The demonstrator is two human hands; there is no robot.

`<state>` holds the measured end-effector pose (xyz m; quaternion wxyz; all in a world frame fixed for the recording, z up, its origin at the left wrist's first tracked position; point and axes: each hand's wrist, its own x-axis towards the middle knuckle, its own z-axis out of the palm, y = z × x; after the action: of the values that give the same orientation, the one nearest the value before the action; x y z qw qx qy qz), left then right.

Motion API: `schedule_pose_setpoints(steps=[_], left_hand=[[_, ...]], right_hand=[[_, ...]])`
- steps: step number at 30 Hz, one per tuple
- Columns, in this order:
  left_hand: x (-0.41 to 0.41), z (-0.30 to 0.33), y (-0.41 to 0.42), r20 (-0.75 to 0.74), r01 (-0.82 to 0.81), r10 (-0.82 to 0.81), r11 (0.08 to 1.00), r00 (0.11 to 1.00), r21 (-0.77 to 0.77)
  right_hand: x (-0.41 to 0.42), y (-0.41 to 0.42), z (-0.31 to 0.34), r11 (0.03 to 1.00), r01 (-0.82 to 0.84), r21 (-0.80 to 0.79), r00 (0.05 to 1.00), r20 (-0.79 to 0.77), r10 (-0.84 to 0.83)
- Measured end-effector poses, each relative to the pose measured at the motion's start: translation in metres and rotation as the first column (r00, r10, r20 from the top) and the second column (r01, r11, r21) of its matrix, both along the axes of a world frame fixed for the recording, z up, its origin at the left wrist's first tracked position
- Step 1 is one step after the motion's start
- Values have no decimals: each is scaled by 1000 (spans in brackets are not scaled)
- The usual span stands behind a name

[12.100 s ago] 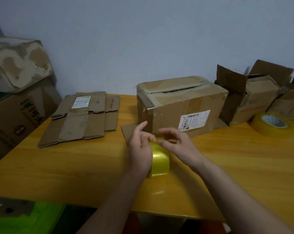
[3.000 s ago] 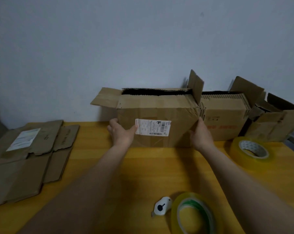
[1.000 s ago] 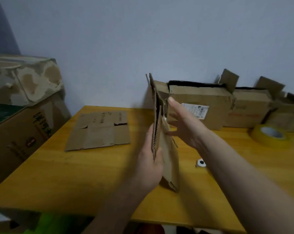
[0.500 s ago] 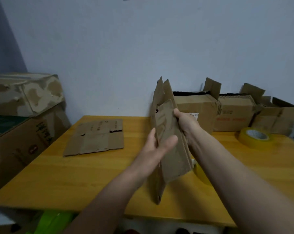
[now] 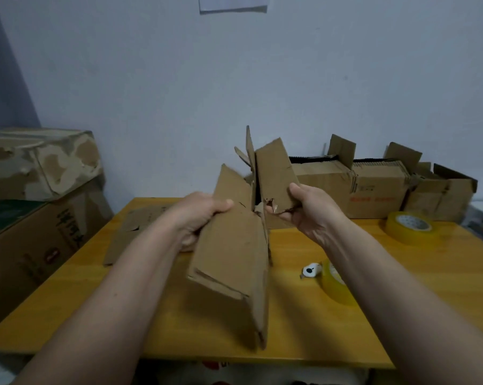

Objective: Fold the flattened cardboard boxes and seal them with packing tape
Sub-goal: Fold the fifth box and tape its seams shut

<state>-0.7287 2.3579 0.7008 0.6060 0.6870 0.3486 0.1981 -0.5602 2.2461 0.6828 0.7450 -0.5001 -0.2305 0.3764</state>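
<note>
I hold a flattened brown cardboard box [image 5: 234,262] upright above the yellow wooden table [image 5: 373,315], its panels spreading apart. My left hand [image 5: 198,215] grips its left panel near the top. My right hand [image 5: 304,209] pinches the torn lower edge of a flap on the right. Another flattened box [image 5: 132,232] lies on the table behind my left arm. A roll of clear yellowish tape [image 5: 334,284] lies under my right forearm, partly hidden, with a small white cutter [image 5: 310,270] beside it.
A second tape roll [image 5: 409,227] sits at the right. Three folded boxes [image 5: 373,190] stand in a row along the back wall with flaps up. Large worn cartons [image 5: 37,195] are stacked left of the table. The table's front edge is near me.
The flat box has been pulled apart: my left hand moved left onto the left panel, my right hand took the right flap, and the panels now spread open.
</note>
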Motion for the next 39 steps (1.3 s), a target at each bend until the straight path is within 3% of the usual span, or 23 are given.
schedule_pose_setpoints(steps=[3, 7, 12, 17, 19, 21, 25, 27, 30, 32, 34, 37, 39], left_hand=[[-9, 6, 14, -47, -160, 173, 965, 984, 206], [-19, -1, 24, -16, -307, 320, 919, 947, 247], [-29, -8, 35, 47, -479, 477, 878, 878, 28], [-34, -22, 35, 126, -452, 509, 834, 852, -316], [-40, -30, 38, 175, -311, 425, 836, 888, -453], [-44, -46, 40, 220, -215, 343, 864, 913, -454], [-51, -85, 42, 93, -313, 366, 881, 926, -355], [-53, -96, 46, 149, -301, 382, 871, 912, -389], [-50, -110, 52, 302, -168, 388, 812, 871, -560], [-43, -126, 52, 270, -159, 409, 757, 872, -634], [-36, -139, 43, 214, -132, 379, 707, 900, -695], [-27, -150, 36, 279, 4, 339, 629, 898, -777], [-22, -149, 36, 302, 30, 349, 609, 887, -793]], right_hand=[[-4, -4, 5, 999, -7, -40, 986, 167, 13], [2, -14, 8, 985, 80, -152, 951, 309, -30], [8, -36, 7, 923, 89, -374, 857, 501, 121], [13, -50, 9, 858, 162, -487, 804, 569, 171], [15, -53, 8, 850, 164, -500, 836, 529, 149], [14, -53, 0, 841, 105, -530, 886, 434, 163], [9, -49, -22, 864, 6, -503, 970, 213, 117], [10, -47, -27, 882, 17, -470, 979, 188, 82], [17, -43, -28, 895, 20, -447, 976, 202, 78], [16, -40, -27, 901, 10, -434, 975, 206, 88], [17, -40, -30, 929, -38, -368, 988, 126, 90], [22, -40, -41, 973, -207, -107, 970, -151, 190], [23, -35, -56, 979, -200, -49, 949, -258, 181]])
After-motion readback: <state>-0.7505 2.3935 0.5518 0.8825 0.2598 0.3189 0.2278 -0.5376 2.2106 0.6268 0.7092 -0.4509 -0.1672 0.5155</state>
